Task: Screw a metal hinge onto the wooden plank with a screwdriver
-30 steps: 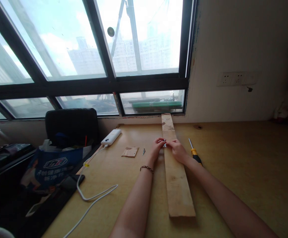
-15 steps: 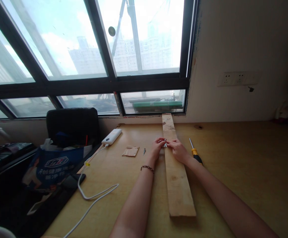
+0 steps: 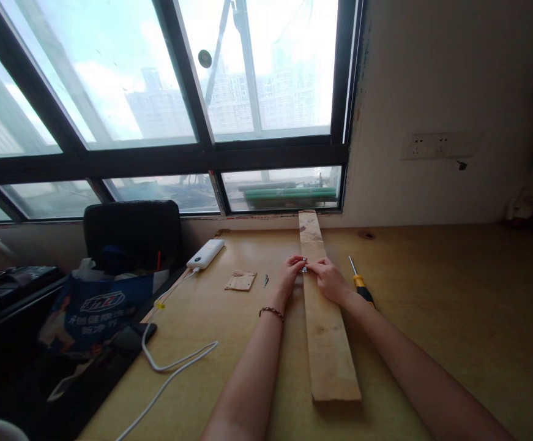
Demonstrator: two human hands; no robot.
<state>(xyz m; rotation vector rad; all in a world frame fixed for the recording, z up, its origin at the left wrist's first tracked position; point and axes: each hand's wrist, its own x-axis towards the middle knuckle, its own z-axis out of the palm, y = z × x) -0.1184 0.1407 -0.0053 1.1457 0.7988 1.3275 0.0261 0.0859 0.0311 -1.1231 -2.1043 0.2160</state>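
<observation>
A long wooden plank (image 3: pixel 333 346) lies lengthwise on the table, its far end by the window. Over its left edge, a small shiny metal piece (image 3: pixel 304 268) with holes is pinched between my fingertips; its exact kind is too small to make out. My left hand (image 3: pixel 289 275) is closed on it from the left. From the right, my right hand (image 3: pixel 329 279) is closed on the same piece, resting over the plank. A screwdriver (image 3: pixel 358 283) with a yellow and black handle lies just right of my right hand. Left of my left hand are small screws (image 3: pixel 265 280).
A thin wooden square (image 3: pixel 240 281) lies left of the screws. Farther left is a white power bank (image 3: pixel 205 254) with a white cable (image 3: pixel 178 366) trailing to the table's front. A black chair (image 3: pixel 133 233) and a blue bag (image 3: pixel 105 306) stand beyond the left table edge.
Both hands stay at the same spot on the plank, still pinching the metal piece, which shows at a slightly different tilt. The whole view has shifted very slightly.
</observation>
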